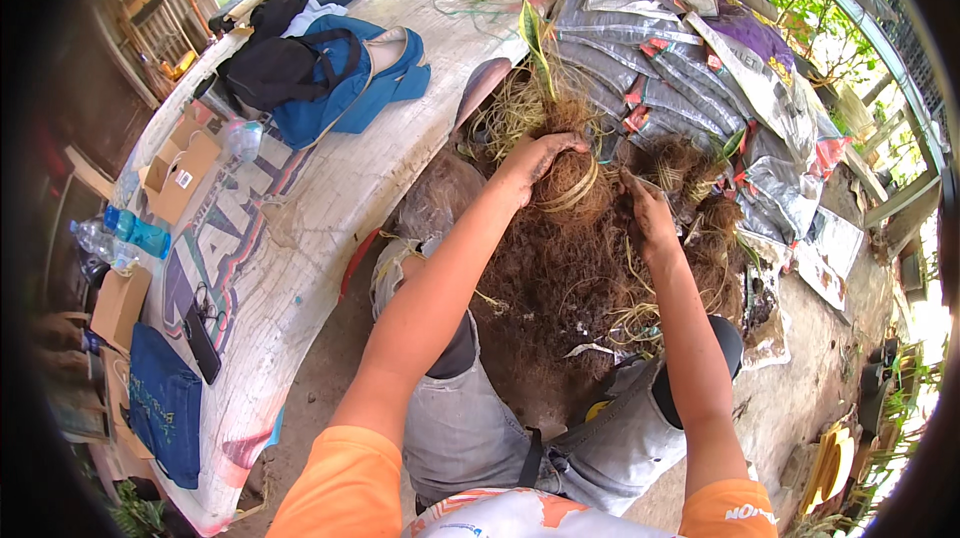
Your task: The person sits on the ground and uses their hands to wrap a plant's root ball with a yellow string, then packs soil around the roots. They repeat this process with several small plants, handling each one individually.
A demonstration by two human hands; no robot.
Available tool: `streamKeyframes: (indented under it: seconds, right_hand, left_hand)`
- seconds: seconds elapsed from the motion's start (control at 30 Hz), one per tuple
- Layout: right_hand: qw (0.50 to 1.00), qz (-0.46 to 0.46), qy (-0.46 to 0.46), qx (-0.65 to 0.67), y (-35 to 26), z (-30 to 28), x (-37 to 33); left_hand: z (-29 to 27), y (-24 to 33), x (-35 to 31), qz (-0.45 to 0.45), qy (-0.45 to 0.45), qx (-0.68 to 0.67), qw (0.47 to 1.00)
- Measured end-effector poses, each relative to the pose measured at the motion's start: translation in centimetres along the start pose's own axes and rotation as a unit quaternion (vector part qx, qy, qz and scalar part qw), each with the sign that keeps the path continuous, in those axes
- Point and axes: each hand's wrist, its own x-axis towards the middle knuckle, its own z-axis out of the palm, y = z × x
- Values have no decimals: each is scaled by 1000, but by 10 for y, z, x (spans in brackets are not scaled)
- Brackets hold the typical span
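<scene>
A snake plant with a brown fibrous root ball (566, 186) is in front of me, its yellow-edged green leaf (534, 38) pointing away. Pale yellowish strands go round the root ball. My left hand (540, 164) is wrapped round its left side, thumb and fingers soiled. Just right of the ball is my right hand (650, 210), its fingers drawn together; whatever may be between them is too small to make out. Below both hands spreads a heap of dark soil and loose roots (545, 278). More rooted plants (675, 163) lie beyond my right hand.
Stacked grey plastic sacks (640, 58) stand at the far right. Along the left runs a whitish board table (330, 198) with a blue bag (350, 88), a cardboard box (180, 168), bottles (138, 232), a phone (202, 343) and a blue pouch (160, 408). Potted plants (880, 388) line the right edge.
</scene>
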Motion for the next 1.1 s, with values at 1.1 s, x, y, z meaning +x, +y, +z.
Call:
streamKeyframes:
  seconds: [1.1]
  right_hand:
    - [983, -143, -8, -116, -22, 26, -34]
  left_hand:
    - [15, -24, 6, -3, -37, 44, 998]
